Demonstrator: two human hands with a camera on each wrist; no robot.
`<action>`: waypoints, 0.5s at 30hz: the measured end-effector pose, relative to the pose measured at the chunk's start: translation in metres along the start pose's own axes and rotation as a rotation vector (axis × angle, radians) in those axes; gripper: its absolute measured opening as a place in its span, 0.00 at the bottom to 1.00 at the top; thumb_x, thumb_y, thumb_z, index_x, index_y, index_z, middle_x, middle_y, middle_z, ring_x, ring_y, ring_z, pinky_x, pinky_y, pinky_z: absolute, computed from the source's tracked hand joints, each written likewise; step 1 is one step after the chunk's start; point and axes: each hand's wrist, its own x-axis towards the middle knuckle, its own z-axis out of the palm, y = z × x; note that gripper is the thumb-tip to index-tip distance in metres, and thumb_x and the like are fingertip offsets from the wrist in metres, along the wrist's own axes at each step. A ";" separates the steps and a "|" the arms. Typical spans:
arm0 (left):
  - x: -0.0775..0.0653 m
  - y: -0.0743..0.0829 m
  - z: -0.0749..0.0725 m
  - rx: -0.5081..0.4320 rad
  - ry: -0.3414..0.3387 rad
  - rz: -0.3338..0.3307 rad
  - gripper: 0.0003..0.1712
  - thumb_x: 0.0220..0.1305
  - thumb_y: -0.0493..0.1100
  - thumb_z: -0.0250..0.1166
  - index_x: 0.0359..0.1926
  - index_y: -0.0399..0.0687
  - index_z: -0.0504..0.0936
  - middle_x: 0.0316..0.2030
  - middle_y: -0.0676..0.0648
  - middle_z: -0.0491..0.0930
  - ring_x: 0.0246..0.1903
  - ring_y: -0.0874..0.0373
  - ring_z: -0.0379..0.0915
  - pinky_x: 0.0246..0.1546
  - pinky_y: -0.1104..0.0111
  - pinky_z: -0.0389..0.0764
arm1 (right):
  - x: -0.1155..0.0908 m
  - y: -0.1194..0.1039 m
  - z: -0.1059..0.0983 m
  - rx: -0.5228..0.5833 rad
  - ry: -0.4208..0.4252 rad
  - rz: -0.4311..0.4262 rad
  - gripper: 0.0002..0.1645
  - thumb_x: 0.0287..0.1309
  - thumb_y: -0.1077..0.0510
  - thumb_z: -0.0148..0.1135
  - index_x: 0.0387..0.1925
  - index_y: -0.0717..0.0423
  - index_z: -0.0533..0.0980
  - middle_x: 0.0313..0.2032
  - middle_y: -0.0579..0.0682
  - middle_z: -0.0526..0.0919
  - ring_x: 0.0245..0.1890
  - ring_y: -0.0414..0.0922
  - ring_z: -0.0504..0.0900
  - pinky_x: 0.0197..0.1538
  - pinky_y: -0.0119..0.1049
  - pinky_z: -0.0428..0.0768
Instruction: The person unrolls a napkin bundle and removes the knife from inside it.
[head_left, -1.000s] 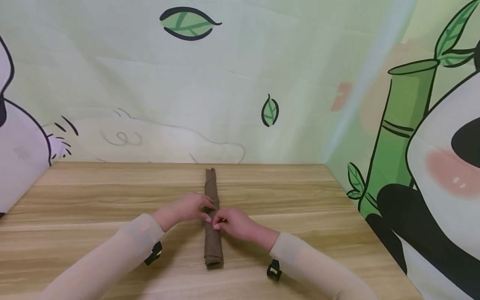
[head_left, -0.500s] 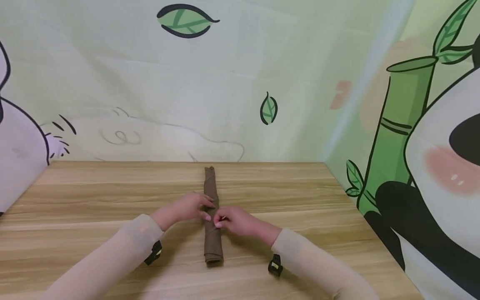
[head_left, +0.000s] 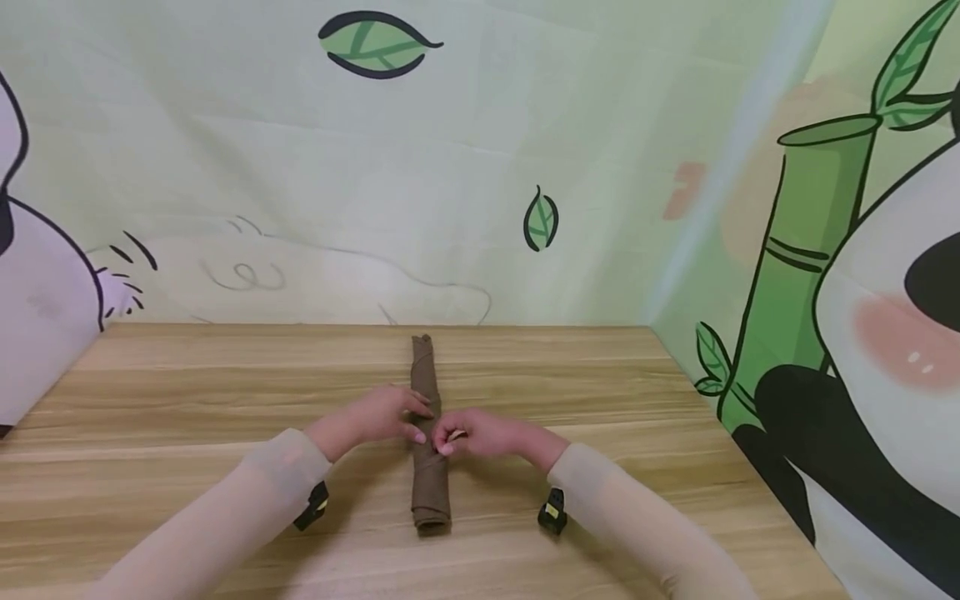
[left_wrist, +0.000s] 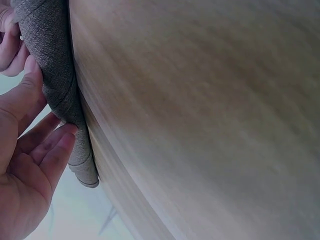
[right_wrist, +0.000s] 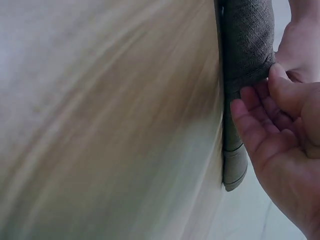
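Left hand on the middle of the rolled brown cloth, thumb and fingertips curled onto the near-left flank of the roll, apparently pinning it so the layers cannot spring open. Right hand opposite, thumb pinching against the fingertips at the cloth's outer edge, as though nipping the loose flap against the roll; the two hands nearly touching over the seam.

Wooden table beneath, bare plank grain running left to right, backed by a pale printed wall with a bamboo stalk at the right. Roll laid lengthwise across the middle of the table, pointing away from the body, far end near the wall, near end poking out toward the body past both hands. Roughly its middle caught between the hands, both ends free. In the left wrist view, the cloth pressed flat against the wood under the fingers. Small black clips on each sleeve, just beside the near end of the roll.
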 end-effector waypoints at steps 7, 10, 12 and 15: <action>0.001 0.002 0.000 -0.018 0.011 0.004 0.23 0.60 0.47 0.74 0.51 0.37 0.87 0.58 0.33 0.83 0.59 0.38 0.81 0.64 0.48 0.79 | 0.003 -0.009 -0.001 -0.039 -0.006 0.084 0.07 0.67 0.60 0.65 0.40 0.62 0.83 0.42 0.55 0.88 0.43 0.35 0.81 0.47 0.23 0.79; 0.000 0.003 0.000 -0.025 0.013 0.006 0.22 0.61 0.47 0.74 0.51 0.37 0.87 0.57 0.33 0.84 0.59 0.38 0.81 0.63 0.49 0.80 | 0.004 -0.012 0.000 -0.074 -0.010 0.085 0.06 0.67 0.61 0.64 0.39 0.62 0.83 0.41 0.54 0.88 0.44 0.36 0.82 0.50 0.23 0.79; -0.001 0.002 0.000 -0.032 0.012 0.001 0.22 0.61 0.47 0.74 0.51 0.37 0.87 0.58 0.33 0.83 0.59 0.38 0.81 0.63 0.49 0.80 | 0.004 -0.011 0.000 -0.084 -0.018 0.069 0.05 0.68 0.63 0.63 0.38 0.62 0.82 0.40 0.54 0.87 0.45 0.38 0.82 0.52 0.23 0.80; -0.002 0.002 0.001 -0.048 0.009 -0.008 0.22 0.62 0.47 0.73 0.52 0.36 0.87 0.59 0.33 0.83 0.60 0.37 0.80 0.64 0.49 0.79 | 0.003 -0.010 -0.001 -0.076 -0.037 0.029 0.05 0.68 0.65 0.61 0.37 0.64 0.80 0.39 0.55 0.85 0.45 0.38 0.82 0.54 0.24 0.80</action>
